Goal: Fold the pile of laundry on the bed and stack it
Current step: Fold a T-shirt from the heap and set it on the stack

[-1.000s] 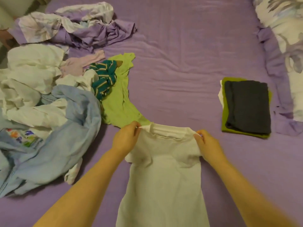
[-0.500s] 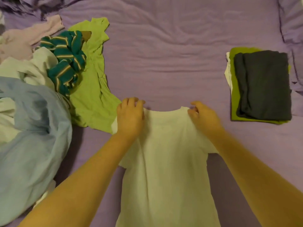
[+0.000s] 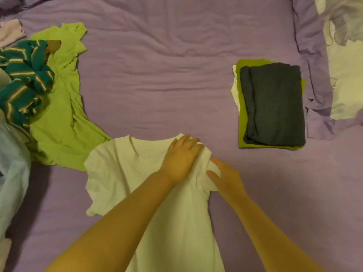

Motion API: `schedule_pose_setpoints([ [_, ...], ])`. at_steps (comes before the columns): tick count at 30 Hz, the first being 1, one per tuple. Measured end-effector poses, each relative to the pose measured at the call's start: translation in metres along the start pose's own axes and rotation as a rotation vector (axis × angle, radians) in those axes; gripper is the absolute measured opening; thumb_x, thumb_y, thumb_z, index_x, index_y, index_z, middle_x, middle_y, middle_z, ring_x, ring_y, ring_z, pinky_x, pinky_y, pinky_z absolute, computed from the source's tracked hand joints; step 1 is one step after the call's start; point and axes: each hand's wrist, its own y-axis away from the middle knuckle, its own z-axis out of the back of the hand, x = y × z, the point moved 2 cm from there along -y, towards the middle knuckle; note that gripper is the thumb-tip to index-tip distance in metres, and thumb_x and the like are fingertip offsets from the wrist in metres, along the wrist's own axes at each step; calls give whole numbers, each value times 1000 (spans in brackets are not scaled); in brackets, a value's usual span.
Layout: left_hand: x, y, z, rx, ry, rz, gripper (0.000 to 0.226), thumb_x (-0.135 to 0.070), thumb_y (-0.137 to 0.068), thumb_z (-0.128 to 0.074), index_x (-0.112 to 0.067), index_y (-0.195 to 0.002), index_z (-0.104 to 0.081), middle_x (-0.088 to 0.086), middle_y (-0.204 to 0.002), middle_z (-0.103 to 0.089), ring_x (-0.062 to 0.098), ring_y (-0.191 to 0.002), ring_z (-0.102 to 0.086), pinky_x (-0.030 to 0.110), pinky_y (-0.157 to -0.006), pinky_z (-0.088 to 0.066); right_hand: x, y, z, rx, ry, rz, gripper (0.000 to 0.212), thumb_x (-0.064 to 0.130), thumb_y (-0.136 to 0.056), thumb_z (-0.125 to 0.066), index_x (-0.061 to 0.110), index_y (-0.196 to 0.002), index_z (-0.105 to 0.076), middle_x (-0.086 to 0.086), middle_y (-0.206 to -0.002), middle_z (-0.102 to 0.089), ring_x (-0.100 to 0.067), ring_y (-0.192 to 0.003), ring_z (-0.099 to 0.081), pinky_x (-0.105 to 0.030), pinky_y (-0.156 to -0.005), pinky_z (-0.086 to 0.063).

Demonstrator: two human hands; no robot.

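Observation:
A white T-shirt [image 3: 125, 173] lies spread on the purple bed sheet [image 3: 167, 75], collar away from me. My left hand [image 3: 181, 158] lies flat with straight fingers on the shirt's right shoulder. My right hand [image 3: 225, 173] touches the bunched right sleeve just beside it, fingers extended. A folded stack [image 3: 273, 103] sits to the right, dark grey garment on top, green and white ones under it. The unfolded pile at the left includes a lime green shirt [image 3: 62, 107], a teal striped garment [image 3: 23, 79] and a pale blue cloth [image 3: 11, 173].
A floral pillow [image 3: 345, 75] with a purple border lies at the far right. A pale pink garment [image 3: 9, 30] shows at the top left corner. Bare sheet stretches between the white shirt and the folded stack.
Both hands released the shirt's shoulders. My left hand crossed over to the right shoulder and lies flat; my right hand dropped to the right sleeve. The view shifted left.

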Motion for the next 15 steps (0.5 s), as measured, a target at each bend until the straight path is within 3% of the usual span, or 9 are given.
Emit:
schedule_pose_setpoints([
  [2,-1,-17,5,3,-28,-10,47,-25,-103,-36,-28,-149,-26,-4,-158,-18,23,-146,-7,41,-117,-8,-4,2,5,-61,-179,-21,27,27,-95,-56,12,-116,-60,-8,-113,-62,-24,-101,-56,-27,-79,-39],
  [4,-2,-32,8,54,-91,-19,49,-27,-100,-42,-27,-148,-29,-1,-155,-27,24,-145,-11,45,-116,-7,-12,4,18,-151,-371,-69,14,26,-94,-57,14,-100,-57,-6,-96,-60,-19,-84,-52,-20,-62,-35],
  [6,-5,-46,12,120,-164,-23,44,-31,-98,-46,-26,-141,-41,1,-142,-44,25,-137,-24,42,-114,-11,-23,4,32,-182,-403,-74,11,25,-95,-55,16,-96,-50,-1,-88,-56,-18,-78,-49,-14,-53,-33],
  [7,-8,-52,13,134,-185,-22,39,-32,-97,-47,-27,-136,-48,1,-134,-49,26,-130,-30,40,-112,-14,-27,3,38,-164,-388,-70,11,25,-95,-55,16,-95,-47,1,-84,-55,-18,-76,-49,-13,-53,-33],
  [9,-13,-63,16,93,-196,-10,31,-31,-96,-46,-27,-125,-58,-1,-123,-54,25,-120,-37,35,-105,-19,-34,-1,47,-94,-372,-70,15,24,-91,-60,17,-95,-46,4,-81,-53,-21,-77,-50,-24,-58,-38],
  [11,-15,-73,19,-13,-203,39,27,-29,-96,-46,-27,-118,-63,-1,-117,-55,25,-115,-39,33,-95,-23,-40,-5,54,30,-390,-86,28,25,-85,-67,19,-106,-49,6,-93,-54,-22,-88,-52,-35,-68,-42],
  [13,-14,-82,22,-93,-234,110,25,-26,-95,-48,-25,-113,-65,0,-114,-56,26,-110,-41,31,-80,-22,-45,-8,57,144,-385,-102,39,25,-82,-72,16,-116,-53,2,-106,-57,-23,-96,-55,-38,-78,-46],
  [15,-10,-90,23,-122,-245,182,22,-20,-93,-51,-22,-110,-66,2,-111,-58,28,-104,-46,30,-73,-21,-52,-10,57,138,-370,-110,29,24,-84,-70,6,-104,-60,-7,-99,-63,-29,-93,-58,-40,-77,-48],
])
